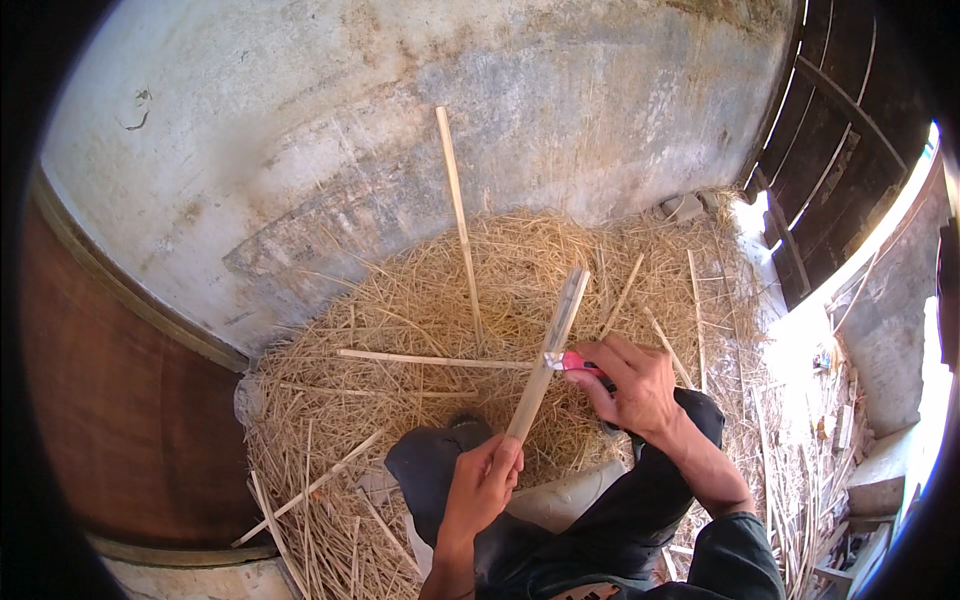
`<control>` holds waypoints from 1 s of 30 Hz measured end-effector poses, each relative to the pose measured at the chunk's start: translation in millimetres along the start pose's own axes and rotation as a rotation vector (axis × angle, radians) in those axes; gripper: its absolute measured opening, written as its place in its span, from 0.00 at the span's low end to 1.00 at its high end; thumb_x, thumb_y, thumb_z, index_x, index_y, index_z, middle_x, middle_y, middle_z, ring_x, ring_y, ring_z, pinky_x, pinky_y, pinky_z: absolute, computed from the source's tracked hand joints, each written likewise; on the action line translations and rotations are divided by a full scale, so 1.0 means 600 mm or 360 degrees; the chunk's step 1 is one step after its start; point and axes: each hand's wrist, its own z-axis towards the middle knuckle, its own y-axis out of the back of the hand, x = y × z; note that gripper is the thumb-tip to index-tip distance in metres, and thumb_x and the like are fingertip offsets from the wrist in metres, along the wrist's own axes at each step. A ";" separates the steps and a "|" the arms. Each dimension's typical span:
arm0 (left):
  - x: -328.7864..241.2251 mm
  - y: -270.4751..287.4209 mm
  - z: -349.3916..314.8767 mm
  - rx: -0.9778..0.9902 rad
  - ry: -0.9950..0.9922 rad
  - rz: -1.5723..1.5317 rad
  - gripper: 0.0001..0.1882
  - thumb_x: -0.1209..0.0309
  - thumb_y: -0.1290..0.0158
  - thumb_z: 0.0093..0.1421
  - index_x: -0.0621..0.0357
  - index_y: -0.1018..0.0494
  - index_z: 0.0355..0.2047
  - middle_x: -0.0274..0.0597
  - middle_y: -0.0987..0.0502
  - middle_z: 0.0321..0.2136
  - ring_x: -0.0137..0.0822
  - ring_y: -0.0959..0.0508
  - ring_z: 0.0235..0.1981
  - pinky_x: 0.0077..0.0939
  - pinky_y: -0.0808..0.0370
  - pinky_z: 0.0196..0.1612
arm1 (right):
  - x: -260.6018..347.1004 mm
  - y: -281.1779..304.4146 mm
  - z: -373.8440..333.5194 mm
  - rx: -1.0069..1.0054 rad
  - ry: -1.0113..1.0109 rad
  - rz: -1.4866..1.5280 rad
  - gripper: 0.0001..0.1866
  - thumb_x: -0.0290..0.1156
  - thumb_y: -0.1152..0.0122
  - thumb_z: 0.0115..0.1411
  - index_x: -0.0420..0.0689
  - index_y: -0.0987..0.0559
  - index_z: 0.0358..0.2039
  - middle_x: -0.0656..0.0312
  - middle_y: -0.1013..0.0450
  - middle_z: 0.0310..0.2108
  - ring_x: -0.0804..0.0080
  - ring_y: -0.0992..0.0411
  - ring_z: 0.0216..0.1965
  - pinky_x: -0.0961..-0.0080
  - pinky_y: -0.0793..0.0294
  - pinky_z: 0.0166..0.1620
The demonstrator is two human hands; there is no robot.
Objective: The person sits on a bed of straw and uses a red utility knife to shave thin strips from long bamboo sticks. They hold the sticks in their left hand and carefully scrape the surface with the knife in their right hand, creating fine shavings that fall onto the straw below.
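Observation:
My left hand [480, 485] is closed around the lower end of a split bamboo strip [563, 318], which slants up and to the right in front of my knees. In my right hand [635, 388] is a utility knife with a red handle [577, 361], gripped between thumb and fingers. Its blade end meets the strip about midway along its length. Behind, a long thin bamboo stick [459, 205] leans upright from the straw against the wall. Another stick [420, 358] lies level to the left of the knife.
A thick pile of straw and shavings [520, 250] covers the floor, with several loose sticks [320, 485] on it. Beyond stands a stained plaster wall [400, 120]. A brown wooden panel [130, 390] is at left, and dark slatted boards [830, 130] at right.

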 end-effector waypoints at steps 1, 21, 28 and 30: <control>0.001 0.002 -0.004 0.0014 0.0001 -0.0003 0.22 0.56 0.52 0.82 0.57 0.28 0.31 0.25 0.35 0.18 0.16 0.37 0.17 0.18 0.40 0.20 | -0.006 0.002 0.005 -0.0054 -0.0024 0.0002 0.12 0.43 0.23 0.62 0.54 0.13 0.43 0.69 0.25 0.27 0.70 0.21 0.22 0.71 0.23 0.24; 0.024 0.015 -0.003 -0.0112 -0.0196 -0.0003 0.22 0.57 0.52 0.82 0.59 0.27 0.33 0.26 0.35 0.19 0.18 0.38 0.19 0.20 0.41 0.23 | 0.023 -0.012 -0.010 0.0158 0.0039 0.0260 0.13 0.40 0.25 0.65 0.48 0.15 0.43 0.63 0.22 0.32 0.64 0.19 0.26 0.68 0.21 0.27; 0.001 -0.030 0.005 -0.0238 -0.0383 0.0051 0.20 0.61 0.52 0.81 0.62 0.26 0.33 0.28 0.33 0.20 0.19 0.36 0.22 0.22 0.41 0.25 | 0.037 -0.023 -0.015 0.0113 0.0139 0.0261 0.15 0.41 0.24 0.63 0.46 0.15 0.44 0.64 0.25 0.29 0.65 0.21 0.23 0.67 0.23 0.25; 0.000 -0.032 0.007 -0.0277 -0.0393 0.0124 0.20 0.61 0.52 0.81 0.62 0.26 0.33 0.29 0.33 0.20 0.20 0.37 0.22 0.23 0.41 0.25 | 0.036 -0.022 -0.017 0.0107 0.0143 0.0243 0.15 0.42 0.25 0.64 0.47 0.15 0.44 0.64 0.25 0.30 0.67 0.21 0.23 0.68 0.23 0.25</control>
